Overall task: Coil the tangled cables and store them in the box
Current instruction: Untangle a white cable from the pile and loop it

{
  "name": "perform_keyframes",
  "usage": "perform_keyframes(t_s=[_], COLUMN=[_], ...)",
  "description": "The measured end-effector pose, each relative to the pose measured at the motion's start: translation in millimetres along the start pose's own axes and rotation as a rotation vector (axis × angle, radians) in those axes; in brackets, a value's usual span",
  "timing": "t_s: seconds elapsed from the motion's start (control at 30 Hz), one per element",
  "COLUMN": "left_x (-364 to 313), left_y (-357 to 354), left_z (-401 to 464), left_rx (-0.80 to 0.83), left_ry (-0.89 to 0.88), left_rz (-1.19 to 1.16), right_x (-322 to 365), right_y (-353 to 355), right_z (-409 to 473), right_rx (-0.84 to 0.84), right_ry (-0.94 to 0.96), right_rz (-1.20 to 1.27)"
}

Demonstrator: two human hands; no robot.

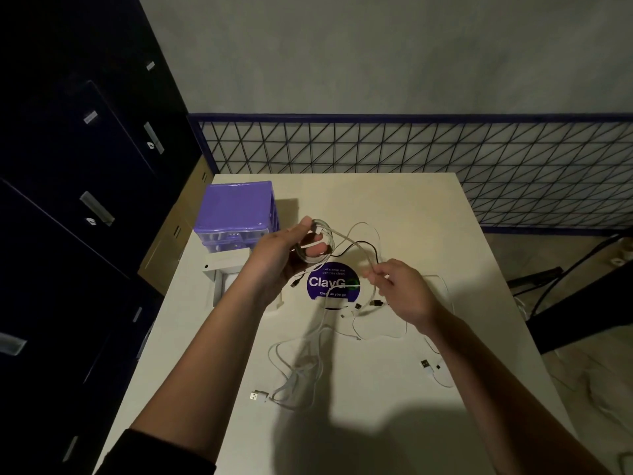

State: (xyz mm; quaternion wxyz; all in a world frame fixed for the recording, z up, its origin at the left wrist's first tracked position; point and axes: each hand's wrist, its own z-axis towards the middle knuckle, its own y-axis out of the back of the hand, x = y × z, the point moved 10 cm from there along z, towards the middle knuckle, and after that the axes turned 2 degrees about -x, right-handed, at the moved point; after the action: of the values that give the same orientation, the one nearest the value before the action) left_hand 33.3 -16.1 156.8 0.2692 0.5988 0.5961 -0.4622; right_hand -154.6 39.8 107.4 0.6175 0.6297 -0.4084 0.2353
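Head view: white cable coil (317, 243) held above the desk (394, 389), wound round the left hand (284, 255) fingers. Right hand (399, 289) fingers pinch its loose tail. Tangled cables (301, 368) lie on the desk below. Purple drawer box (236, 207) sits at far-left corner, just beyond the left hand.

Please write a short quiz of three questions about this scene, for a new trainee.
1. True or false: the left hand holds a partly wound cable coil.
2. What does the right hand pinch? A) a white cable B) a USB plug C) the round sticker
3. Fill in: the purple drawer box stands at the table's far ____ corner.

Key: 1 true. 2 A, the white cable running from the coil. 3 left.
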Motion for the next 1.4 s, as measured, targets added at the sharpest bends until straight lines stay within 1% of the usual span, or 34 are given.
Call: perform_keyframes(t_s=[0.07, 0.13, 0.23, 0.3, 0.4, 0.6, 0.8, 0.97, 1.03, 1.13, 1.2, 1.27, 1.33, 1.4], left_x=[-1, 0, 4, 8, 10, 12, 19, 24, 21, 14, 12, 13, 15, 16], left_y=[3, 5, 5, 3, -3, -6, -17, -22, -24, -21, -17, -13, -12, -13], left_z=[-1, -1, -2, -3, -6, -7, -11, -11, -11, -12, -10, -8, -7, -8], left_rx=[-0.024, -0.034, -0.029, -0.002, 0.05, 0.057, 0.123, 0.133, 0.125, 0.058, 0.008, -0.02, -0.029, -0.017], left_ry=[0.001, -0.001, 0.008, 0.018, 0.02, 0.044, 0.106, 0.125, 0.093, 0.043, 0.025, 0.016, 0.012, 0.005], left_rz=[-0.02, -0.022, 0.023, 0.079, 0.087, 0.069, 0.02, 0.003, 0.033, 0.023, 0.01, -0.003, 0.013, 0.037], right_x=[-8, -11, 1, 12, 25, 42, 40, 41, 40, 37, 37, 42, 52, 59], right_y=[1, 10, 25, 30, 34, 37, 20, -4, -13, -23, -28, -32, -33, -31], right_z=[1, 4, 7, 7, 5, 7, 12, 10, 8, 2, -3, -7, -11, -12], right_rx=[-0.019, -0.091, -0.176, -0.188, -0.199, -0.168, -0.057, 0.057, 0.101, 0.141, 0.177, 0.234, 0.281, 0.275], right_ry=[-0.062, -0.095, -0.068, -0.043, -0.009, 0.056, 0.003, -0.109, -0.151, -0.202, -0.23, -0.226, -0.161, -0.098], right_rz=[0.129, 0.278, 0.474, 0.571, 0.686, 0.837, 1.027, 1.088, 1.05, 0.968, 1.014, 1.055, 1.024, 0.986])
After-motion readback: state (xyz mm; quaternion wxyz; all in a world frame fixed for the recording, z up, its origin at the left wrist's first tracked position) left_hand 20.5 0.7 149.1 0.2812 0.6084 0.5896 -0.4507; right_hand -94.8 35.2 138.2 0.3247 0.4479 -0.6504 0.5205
